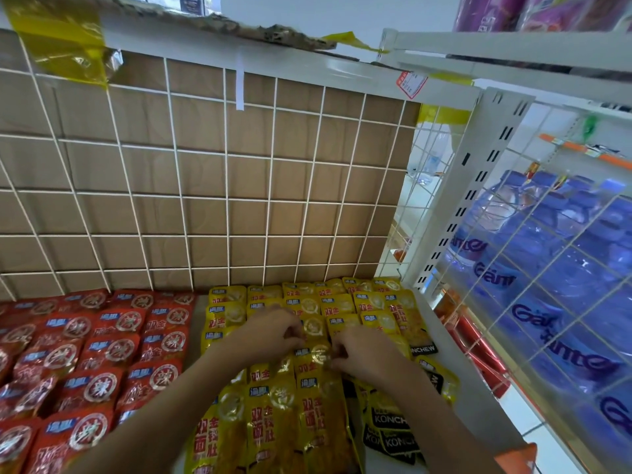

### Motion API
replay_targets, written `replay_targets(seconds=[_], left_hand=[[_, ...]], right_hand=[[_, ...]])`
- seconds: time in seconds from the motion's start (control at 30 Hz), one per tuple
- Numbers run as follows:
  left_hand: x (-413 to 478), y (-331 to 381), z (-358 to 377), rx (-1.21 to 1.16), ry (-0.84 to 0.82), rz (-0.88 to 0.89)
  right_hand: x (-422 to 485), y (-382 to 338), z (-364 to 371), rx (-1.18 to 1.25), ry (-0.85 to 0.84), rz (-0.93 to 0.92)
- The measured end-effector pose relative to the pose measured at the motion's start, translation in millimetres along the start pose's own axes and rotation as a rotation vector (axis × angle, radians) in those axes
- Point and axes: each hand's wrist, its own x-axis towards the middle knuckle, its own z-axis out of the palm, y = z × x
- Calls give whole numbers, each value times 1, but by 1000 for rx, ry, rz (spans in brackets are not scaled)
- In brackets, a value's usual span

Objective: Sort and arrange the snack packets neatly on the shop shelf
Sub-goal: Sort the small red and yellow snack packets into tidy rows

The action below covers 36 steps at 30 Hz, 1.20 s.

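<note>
White wire-grid shelf back [205,186] was recorded above red foil snack packets [102,354], laid left, and yellow foil snack packets [273,425], laid right. One yellow packet [316,354] among these was pinched by curled fingers of left hand [270,331] and right hand [366,354].

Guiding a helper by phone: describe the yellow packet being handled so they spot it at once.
On the shelf under the cardboard-backed wire grid, yellow packets lie right of the red packets. Mid-block sits the yellow packet; unlike its neighbours, the left hand and right hand both pinch it.
</note>
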Motion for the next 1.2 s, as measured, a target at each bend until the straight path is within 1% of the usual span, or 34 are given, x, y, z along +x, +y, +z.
replay_targets(seconds=[0.17, 0.43, 0.6, 1.03, 1.2], left_hand=[[3, -1, 1, -47, 12, -6], [5, 0, -1, -66, 8, -14], [5, -2, -1, -62, 11, -5], [7, -3, 0, -56, -5, -12], [6, -3, 0, -106, 5, -19]], right_hand=[[0, -1, 1, 12, -52, -10], [1, -2, 0, 6, -62, -25], [5, -1, 1, 49, -42, -20], [5, -2, 0, 19, -59, -34], [2, -2, -1, 32, -53, -36]])
